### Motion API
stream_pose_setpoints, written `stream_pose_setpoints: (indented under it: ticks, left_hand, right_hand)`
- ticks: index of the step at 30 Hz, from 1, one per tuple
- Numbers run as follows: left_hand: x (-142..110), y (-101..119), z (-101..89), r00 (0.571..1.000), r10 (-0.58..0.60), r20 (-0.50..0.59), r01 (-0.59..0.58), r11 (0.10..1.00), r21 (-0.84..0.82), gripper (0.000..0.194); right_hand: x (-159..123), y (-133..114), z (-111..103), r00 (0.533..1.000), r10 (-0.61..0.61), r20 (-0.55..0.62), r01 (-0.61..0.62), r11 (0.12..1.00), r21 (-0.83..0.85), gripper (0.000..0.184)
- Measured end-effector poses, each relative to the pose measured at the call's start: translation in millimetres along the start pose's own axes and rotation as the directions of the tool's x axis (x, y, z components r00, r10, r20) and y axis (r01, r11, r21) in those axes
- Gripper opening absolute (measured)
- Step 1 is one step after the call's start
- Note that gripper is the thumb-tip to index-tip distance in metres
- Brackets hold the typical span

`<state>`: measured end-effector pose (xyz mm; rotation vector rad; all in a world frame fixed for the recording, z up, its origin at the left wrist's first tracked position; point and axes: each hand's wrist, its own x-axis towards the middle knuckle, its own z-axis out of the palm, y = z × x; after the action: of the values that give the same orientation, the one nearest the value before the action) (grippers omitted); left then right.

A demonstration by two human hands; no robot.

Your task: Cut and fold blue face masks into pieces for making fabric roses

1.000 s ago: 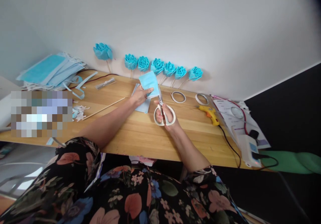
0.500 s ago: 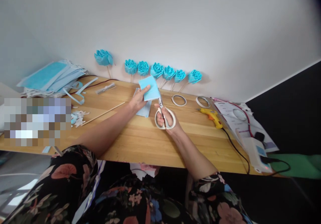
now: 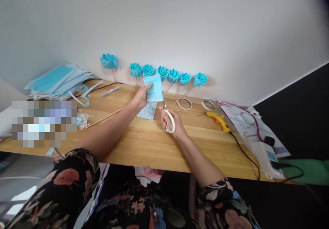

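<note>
My left hand [image 3: 141, 98] pinches a light blue rectangular sheet [image 3: 154, 88] and holds it upright above the wooden table [image 3: 144, 140]. My right hand [image 3: 171, 121] grips white-handled scissors [image 3: 168, 119] whose blades meet the sheet's lower right edge. Another blue piece [image 3: 147, 111] lies flat on the table just under my left hand.
Several blue fabric roses [image 3: 164, 73] on sticks lean on the wall. A stack of blue face masks [image 3: 58, 80] sits far left, with a wooden skewer [image 3: 104, 118] and white scraps [image 3: 83, 119]. Two tape rings [image 3: 184, 103], a yellow glue gun [image 3: 219, 118] and its cable lie right.
The scissor handles have squeezed together, from spread to nearly closed, at the sheet's edge. My left hand has tilted the blue sheet more upright.
</note>
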<state>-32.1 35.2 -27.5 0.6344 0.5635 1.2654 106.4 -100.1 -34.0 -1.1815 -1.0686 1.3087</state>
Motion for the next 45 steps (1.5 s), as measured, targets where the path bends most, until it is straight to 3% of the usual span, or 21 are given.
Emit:
stream_pose_setpoints:
  ticks: [7,13,16,19,22,24,28,32,38,43,45]
  left_hand:
    - [-4,13,1.4,0.998,0.065,-0.006,-0.062,0.966,0.249,0.02]
    - [-12,27,1.1,0.981,0.185,-0.053,-0.159,0.935,0.317,0.017]
    - [-16,23,5.7,0.938,0.327,-0.113,-0.26,0.883,0.39,0.011]
    - [-18,14,13.7,0.868,0.463,-0.18,-0.357,0.833,0.422,0.013]
    - [-17,5,20.1,0.804,0.565,-0.185,-0.462,0.789,0.405,0.013]
    - [-14,1,22.0,0.783,0.595,-0.181,-0.495,0.773,0.398,0.015]
    - [-10,-6,22.6,0.795,0.577,-0.187,-0.479,0.786,0.391,0.018]
    - [-11,-8,22.9,0.804,0.563,-0.19,-0.468,0.797,0.381,0.019]
    - [-14,-5,20.8,0.815,0.522,-0.25,-0.436,0.838,0.328,0.025]
    - [-16,-8,18.5,0.829,0.508,-0.235,-0.438,0.85,0.293,0.015]
    - [-17,-11,16.8,0.874,0.439,-0.21,-0.389,0.889,0.24,0.015]
  right_hand:
    - [5,11,-5,0.983,-0.181,-0.011,0.174,0.96,-0.219,0.047]
    - [3,9,-7,0.951,-0.309,0.002,0.287,0.882,-0.375,0.038]
    - [4,11,-6,0.939,-0.344,0.014,0.319,0.853,-0.412,0.036]
    - [3,11,-4,0.946,-0.32,0.058,0.316,0.86,-0.4,0.038]
    - [1,8,-2,0.967,-0.231,0.106,0.252,0.921,-0.297,0.045]
    - [-2,5,0,0.979,-0.145,0.141,0.169,0.97,-0.175,0.053]
    - [-7,3,2,0.962,-0.068,0.265,0.056,0.997,0.051,0.063]
    - [-5,8,1,0.93,-0.063,0.362,0.007,0.988,0.156,0.059]
    - [-4,9,1,0.911,-0.035,0.412,-0.045,0.982,0.184,0.06]
    - [-5,8,2,0.909,-0.022,0.416,-0.054,0.984,0.171,0.058]
    - [-5,9,2,0.913,-0.012,0.407,-0.062,0.984,0.17,0.058]
